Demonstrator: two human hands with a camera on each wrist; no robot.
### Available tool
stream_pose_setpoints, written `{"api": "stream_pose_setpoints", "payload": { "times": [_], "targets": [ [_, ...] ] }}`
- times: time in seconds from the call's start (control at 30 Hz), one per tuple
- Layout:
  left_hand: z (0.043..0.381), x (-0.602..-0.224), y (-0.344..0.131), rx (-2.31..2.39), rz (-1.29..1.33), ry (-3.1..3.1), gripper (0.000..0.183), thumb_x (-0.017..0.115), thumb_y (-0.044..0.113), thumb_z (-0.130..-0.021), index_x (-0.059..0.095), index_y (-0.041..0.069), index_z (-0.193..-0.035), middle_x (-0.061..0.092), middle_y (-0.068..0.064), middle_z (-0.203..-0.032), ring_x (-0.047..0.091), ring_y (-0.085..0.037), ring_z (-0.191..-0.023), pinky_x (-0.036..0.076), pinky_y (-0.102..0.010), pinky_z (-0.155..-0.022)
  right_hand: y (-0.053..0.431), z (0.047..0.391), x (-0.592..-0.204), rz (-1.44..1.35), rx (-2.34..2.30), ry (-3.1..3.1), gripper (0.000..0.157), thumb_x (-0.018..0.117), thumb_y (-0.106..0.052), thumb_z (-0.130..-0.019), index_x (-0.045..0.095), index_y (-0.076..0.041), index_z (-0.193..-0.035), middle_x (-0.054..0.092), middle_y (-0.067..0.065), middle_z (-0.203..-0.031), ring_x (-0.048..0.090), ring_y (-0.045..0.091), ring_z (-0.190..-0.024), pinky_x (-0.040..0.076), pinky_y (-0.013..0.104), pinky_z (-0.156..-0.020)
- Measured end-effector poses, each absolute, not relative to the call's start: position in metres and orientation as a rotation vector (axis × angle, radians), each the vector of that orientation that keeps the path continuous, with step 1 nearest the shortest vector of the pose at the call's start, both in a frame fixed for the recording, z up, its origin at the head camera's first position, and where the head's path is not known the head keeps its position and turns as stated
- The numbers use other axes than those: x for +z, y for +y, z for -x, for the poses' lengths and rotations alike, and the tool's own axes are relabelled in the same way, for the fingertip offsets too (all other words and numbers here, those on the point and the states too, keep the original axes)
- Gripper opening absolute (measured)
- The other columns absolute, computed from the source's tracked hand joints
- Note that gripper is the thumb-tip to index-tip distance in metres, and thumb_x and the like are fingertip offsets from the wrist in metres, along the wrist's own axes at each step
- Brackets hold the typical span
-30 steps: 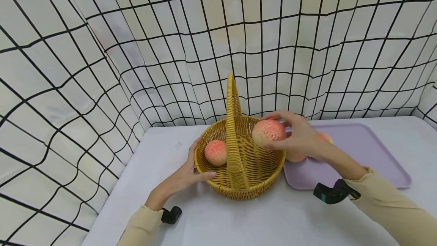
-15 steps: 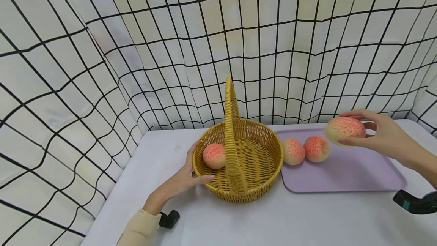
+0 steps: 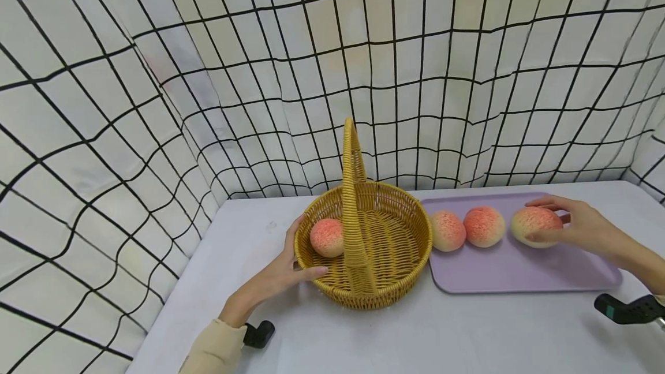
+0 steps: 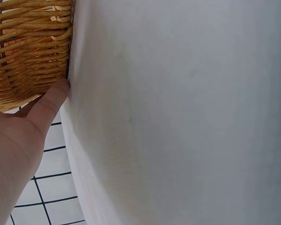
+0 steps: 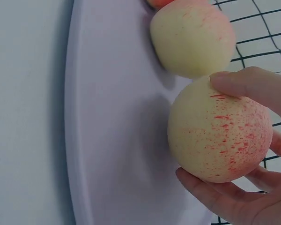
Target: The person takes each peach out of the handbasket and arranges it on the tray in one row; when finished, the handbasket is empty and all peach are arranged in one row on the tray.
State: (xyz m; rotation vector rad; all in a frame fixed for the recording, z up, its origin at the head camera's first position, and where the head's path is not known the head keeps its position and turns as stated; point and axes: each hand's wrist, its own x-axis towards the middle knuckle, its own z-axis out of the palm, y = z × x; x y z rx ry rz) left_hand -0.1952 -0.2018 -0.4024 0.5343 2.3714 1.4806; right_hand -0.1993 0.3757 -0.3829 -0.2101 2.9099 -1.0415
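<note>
In the head view my right hand (image 3: 582,225) grips a peach (image 3: 532,225) over the right half of a lilac tray (image 3: 499,273). The right wrist view shows thumb and fingers around that peach (image 5: 220,131), its skin cream with red speckles. Two more peaches, one (image 3: 484,227) beside the other (image 3: 448,231), sit at the tray's left end. My left hand (image 3: 280,267) holds the left side of a yellow wicker basket (image 3: 381,293), thumb over the rim. Inside the basket, left of its tall handle (image 3: 354,218), lies another peach (image 3: 327,237).
A white-covered table (image 3: 395,339) carries the basket and tray, which stand close together. Behind and at the left rise white walls with a black grid (image 3: 291,74). Each wrist wears a black device, such as the right one (image 3: 626,309).
My right hand carried the peach from above the basket to the right, then lowered it towards the tray. The left hand keeps its hold on the basket.
</note>
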Motion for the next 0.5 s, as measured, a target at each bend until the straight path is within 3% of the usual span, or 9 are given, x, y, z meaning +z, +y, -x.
{"api": "stream_pose_setpoints", "payload": {
  "times": [0.17,0.5],
  "targets": [
    [0.196,-0.401,-0.198,1.484,-0.568,2.350,0.121,0.080,0.040,-0.092,-0.015,0.028,-0.166,0.005,-0.016,-0.174,0.018,-0.037,-0.158,0.020,-0.058,-0.124,0.374,0.201,-0.390,0.216,-0.998,2.925,0.071,0.084,-0.034,-0.090,0.052,0.000,-0.144,0.055,0.032,-0.136,0.056,0.051,-0.113,0.047,0.038,-0.078],
    [0.195,-0.402,-0.203,1.477,-0.559,2.371,0.120,0.079,0.041,-0.092,-0.015,0.029,-0.166,0.004,-0.017,-0.174,0.019,-0.037,-0.157,0.022,-0.058,-0.123,0.362,0.204,-0.391,0.240,-1.051,2.926,0.070,0.083,-0.030,-0.091,0.050,-0.001,-0.146,0.051,0.030,-0.141,0.049,0.053,-0.121,0.045,0.046,-0.083]
  ]
}}
